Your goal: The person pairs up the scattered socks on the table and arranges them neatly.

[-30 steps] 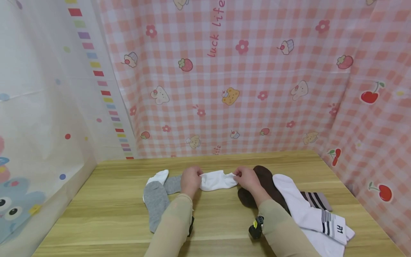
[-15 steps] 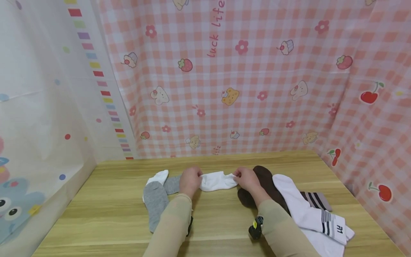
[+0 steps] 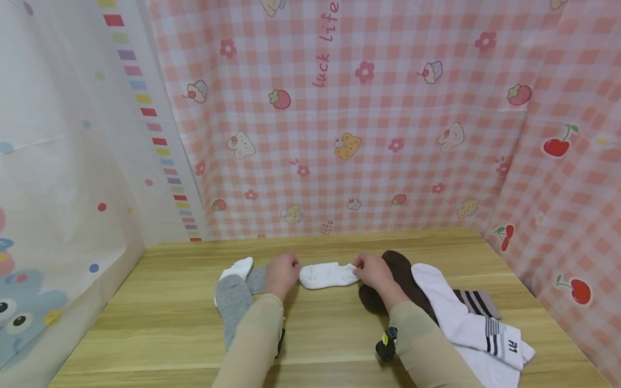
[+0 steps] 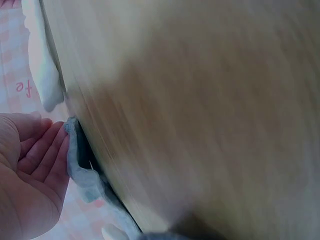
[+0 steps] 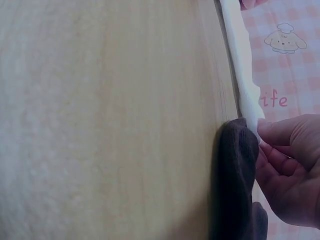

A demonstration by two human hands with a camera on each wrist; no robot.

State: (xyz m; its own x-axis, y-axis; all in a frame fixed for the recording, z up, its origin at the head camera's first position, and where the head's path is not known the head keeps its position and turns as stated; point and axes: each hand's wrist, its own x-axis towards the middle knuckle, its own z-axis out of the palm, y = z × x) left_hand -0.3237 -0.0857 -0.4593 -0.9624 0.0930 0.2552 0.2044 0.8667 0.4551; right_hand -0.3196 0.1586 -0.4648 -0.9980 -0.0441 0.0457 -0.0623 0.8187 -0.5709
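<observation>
A short white ankle sock [image 3: 326, 275] lies flat on the table between the two hands. Its right end is pinched by the right hand [image 3: 376, 271], thumb against fingers, as the right wrist view also shows with the white sock [image 5: 241, 60] and the hand [image 5: 295, 167]. The left hand [image 3: 283, 274] is just left of the sock's toe, apart from it. In the left wrist view a gap separates the left hand [image 4: 32, 172] from the white sock [image 4: 44, 65]; its fingers are loosely bent, beside a grey sock [image 4: 82, 175], holding nothing.
Grey socks [image 3: 233, 302] and another white sock [image 3: 241, 267] lie at the left of the wooden table [image 3: 160, 323]. At the right are brown socks [image 3: 401, 269], long white socks [image 3: 439, 293] and a striped sock cuff [image 3: 477, 303]. Patterned cloth [image 3: 310, 118] hangs behind.
The left hand has let go of the white sock's toe end and moved slightly left. The right hand has stayed in place, still pinching the other end.
</observation>
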